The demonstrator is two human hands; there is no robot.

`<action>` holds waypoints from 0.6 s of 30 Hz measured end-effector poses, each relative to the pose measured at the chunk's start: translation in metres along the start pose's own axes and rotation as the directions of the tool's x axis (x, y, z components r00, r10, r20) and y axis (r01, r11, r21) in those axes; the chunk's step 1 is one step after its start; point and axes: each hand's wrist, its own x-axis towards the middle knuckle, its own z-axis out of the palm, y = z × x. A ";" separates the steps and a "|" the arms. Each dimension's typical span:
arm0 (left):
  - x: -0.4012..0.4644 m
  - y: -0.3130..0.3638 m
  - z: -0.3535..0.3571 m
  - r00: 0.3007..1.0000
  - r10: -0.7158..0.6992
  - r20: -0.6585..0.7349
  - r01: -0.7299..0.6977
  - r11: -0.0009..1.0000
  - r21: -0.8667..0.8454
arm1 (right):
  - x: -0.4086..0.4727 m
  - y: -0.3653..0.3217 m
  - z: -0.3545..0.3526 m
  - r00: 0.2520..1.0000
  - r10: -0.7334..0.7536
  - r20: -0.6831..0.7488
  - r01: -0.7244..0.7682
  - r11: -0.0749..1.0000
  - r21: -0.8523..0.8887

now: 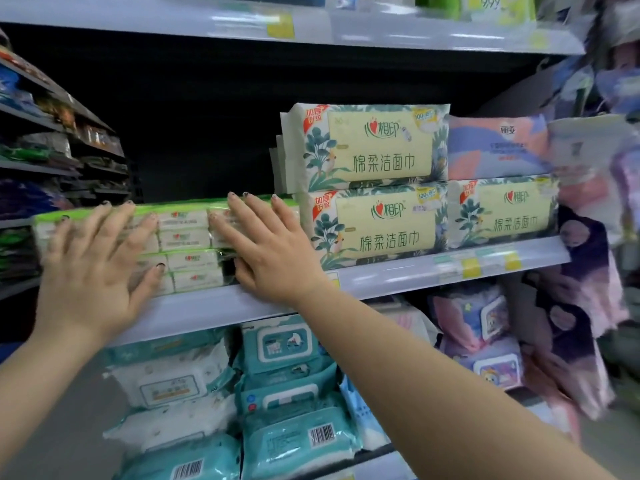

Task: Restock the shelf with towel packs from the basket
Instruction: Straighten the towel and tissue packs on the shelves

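Green-topped pack point(188, 237) under two flat hands point(86, 268) point(266, 247)

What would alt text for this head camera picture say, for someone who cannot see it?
Two open hands, left hand and right hand, press flat against a green-topped multipack on a shop shelf. Right of it sit stacked leaf-print towel packs; wet wipes fill the shelf below.

Dark open room above the green-topped pack point(187, 244); stacked leaf-print packs point(372, 188) wall its right, seemingly touching.
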 end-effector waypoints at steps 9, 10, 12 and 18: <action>-0.001 -0.012 0.013 1.000 0.004 0.025 -0.004 1.000 -0.017 | -0.001 0.001 0.001 1.000 0.005 0.008 -0.005 1.000 0.003; -0.001 -0.012 0.015 1.000 0.002 0.014 -0.001 0.999 -0.032 | -0.002 0.002 0.001 1.000 0.005 0.000 -0.005 1.000 0.002; -0.003 -0.017 0.025 1.000 -0.006 0.014 0.006 0.999 -0.037 | -0.003 0.001 0.002 1.000 0.012 -0.013 -0.012 1.000 -0.003; 0.002 -0.048 0.067 0.999 -0.016 0.044 0.011 0.994 0.113 | -0.003 -0.002 0.000 1.000 0.020 0.003 -0.020 0.998 -0.051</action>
